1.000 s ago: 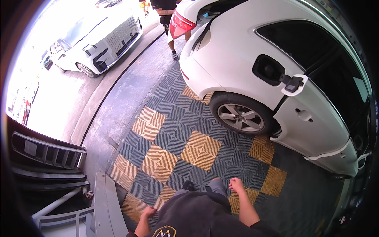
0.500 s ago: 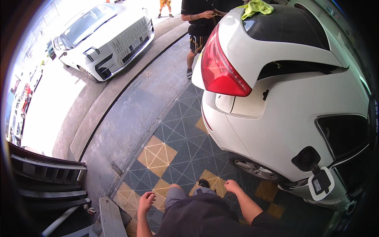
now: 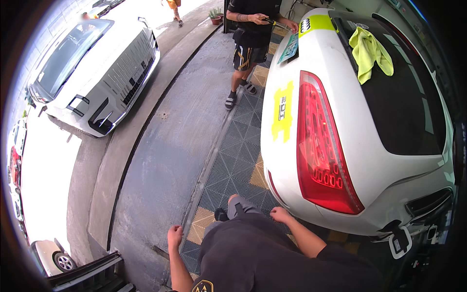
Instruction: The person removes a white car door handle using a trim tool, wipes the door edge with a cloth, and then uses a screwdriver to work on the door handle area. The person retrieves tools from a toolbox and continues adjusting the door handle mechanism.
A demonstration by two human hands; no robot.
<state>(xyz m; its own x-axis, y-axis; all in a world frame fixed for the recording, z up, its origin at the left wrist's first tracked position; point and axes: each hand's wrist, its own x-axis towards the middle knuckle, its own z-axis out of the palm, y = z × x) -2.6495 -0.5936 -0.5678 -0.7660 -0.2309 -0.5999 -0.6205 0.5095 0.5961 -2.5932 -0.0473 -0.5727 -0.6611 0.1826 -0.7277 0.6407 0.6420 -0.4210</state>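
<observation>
My left hand [image 3: 175, 234] hangs low in front of me on the left, its fingers loosely curled with nothing seen in them. On the other side, my right hand [image 3: 279, 214] is closed in a loose fist, nearest to the rear corner of a white car [image 3: 350, 104]; I cannot tell whether they touch. A large red tail light [image 3: 323, 155] wraps that corner. Yellow-green masking [image 3: 282, 112] surrounds the badge on the car's tail. A lime-green cloth [image 3: 372, 51] lies on the dark rear window.
A co-worker [image 3: 253, 36] stands behind the car, holding a yellow-and-black tool [image 3: 268, 21] near the number plate [image 3: 289, 48]. A second white car [image 3: 99, 73] is parked outside on the left. Ribbed floor tiles [image 3: 233, 151] meet concrete. An open filler flap [image 3: 400, 242] juts out.
I have moved forward along the tiles, turning toward the car's tail. The badge masking and number plate have come into view. The co-worker's hand with the tool is now by the plate.
</observation>
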